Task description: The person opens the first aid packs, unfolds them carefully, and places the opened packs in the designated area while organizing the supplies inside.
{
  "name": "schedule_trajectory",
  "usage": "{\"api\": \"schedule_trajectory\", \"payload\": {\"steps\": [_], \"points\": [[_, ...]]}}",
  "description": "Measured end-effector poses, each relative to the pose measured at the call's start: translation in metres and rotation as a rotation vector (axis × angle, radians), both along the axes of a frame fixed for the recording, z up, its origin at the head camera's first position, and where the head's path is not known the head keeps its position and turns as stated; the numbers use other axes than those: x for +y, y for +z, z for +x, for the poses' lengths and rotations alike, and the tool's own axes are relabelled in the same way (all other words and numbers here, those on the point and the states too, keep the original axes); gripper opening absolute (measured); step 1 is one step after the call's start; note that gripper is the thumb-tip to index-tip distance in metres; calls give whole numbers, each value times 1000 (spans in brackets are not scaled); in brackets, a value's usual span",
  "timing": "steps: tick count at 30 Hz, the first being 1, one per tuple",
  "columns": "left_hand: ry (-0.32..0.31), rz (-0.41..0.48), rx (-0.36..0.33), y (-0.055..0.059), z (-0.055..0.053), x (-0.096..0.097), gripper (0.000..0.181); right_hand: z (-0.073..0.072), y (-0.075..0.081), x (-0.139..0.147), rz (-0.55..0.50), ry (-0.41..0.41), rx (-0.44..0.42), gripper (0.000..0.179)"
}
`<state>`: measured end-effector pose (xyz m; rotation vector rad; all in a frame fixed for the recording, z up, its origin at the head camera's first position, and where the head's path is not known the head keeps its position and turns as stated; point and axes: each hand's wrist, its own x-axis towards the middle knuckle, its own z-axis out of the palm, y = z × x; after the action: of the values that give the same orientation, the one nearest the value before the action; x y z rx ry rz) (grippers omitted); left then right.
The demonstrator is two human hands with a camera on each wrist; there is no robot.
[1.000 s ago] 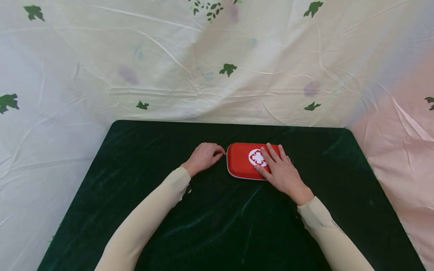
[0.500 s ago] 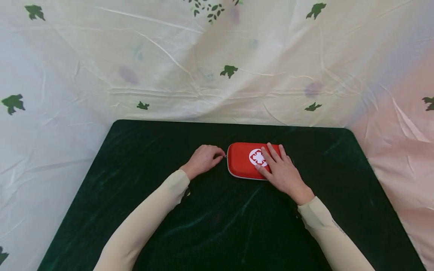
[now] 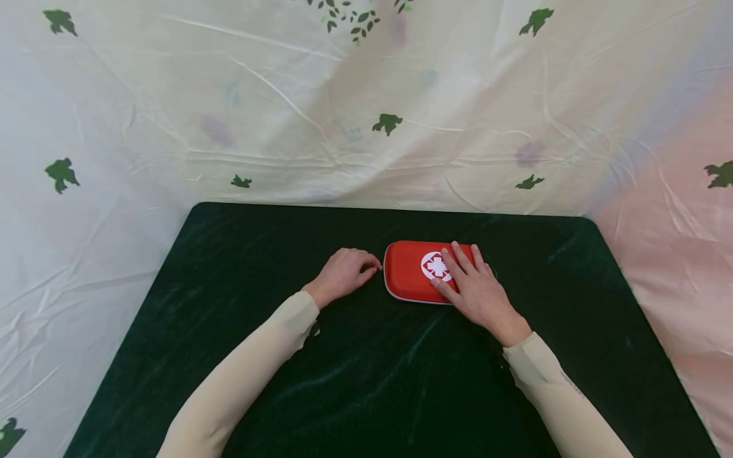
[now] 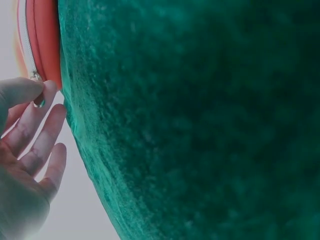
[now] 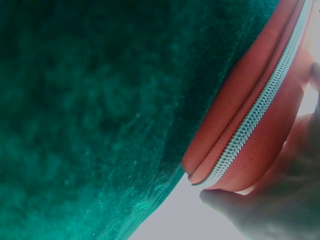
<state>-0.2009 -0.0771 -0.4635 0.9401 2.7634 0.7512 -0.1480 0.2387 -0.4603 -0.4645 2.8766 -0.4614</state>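
Observation:
A red first-aid case point(image 3: 403, 270) with a white cross emblem lies flat on the dark green cloth. At its left end my left hand point(image 3: 342, 275) pinches the small metal zipper pull point(image 4: 38, 102) between thumb and forefinger, the other fingers spread below in the left wrist view. The slider point(image 4: 35, 76) sits on the pale zipper at the case's end. My right hand point(image 3: 480, 294) rests on the lid's right half with fingers spread, covering part of the emblem. Along the near side, the zipper teeth point(image 5: 255, 107) are meshed in the right wrist view.
Dark green velvety cloth point(image 3: 355, 381) covers the table. Behind and on both sides hang pale curtains point(image 3: 275, 127) printed with green leaf shapes. Cream sleeves point(image 3: 246, 369) cover both forearms.
My left hand has moved slightly toward me along the case's left end, with the zipper pull still pinched. My right hand and the case have stayed nearly in place.

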Motion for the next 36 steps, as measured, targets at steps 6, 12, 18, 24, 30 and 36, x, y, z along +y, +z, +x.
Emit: {"api": "schedule_trajectory", "payload": {"steps": [6, 12, 18, 24, 30, 36], "points": [[-5, 17, 0, -2, 0, -2, 21, -1, 0, -1, 1, -5, -2, 85], [-4, 21, -9, -3, 4, -3, 21, 0, 1, -2, 3, -6, -2, 85], [-9, 17, -10, -2, 9, -4, 22, 2, 1, -2, 6, -8, -6, 85], [-10, 9, -5, -2, 14, -5, 22, 4, 1, -2, 6, -6, -2, 85], [-11, 11, 3, -3, 22, -4, 22, 7, -1, -1, 4, -5, 10, 85], [-4, 18, -7, -3, 28, -4, 23, 9, -3, -1, 1, -2, 23, 85]]}}
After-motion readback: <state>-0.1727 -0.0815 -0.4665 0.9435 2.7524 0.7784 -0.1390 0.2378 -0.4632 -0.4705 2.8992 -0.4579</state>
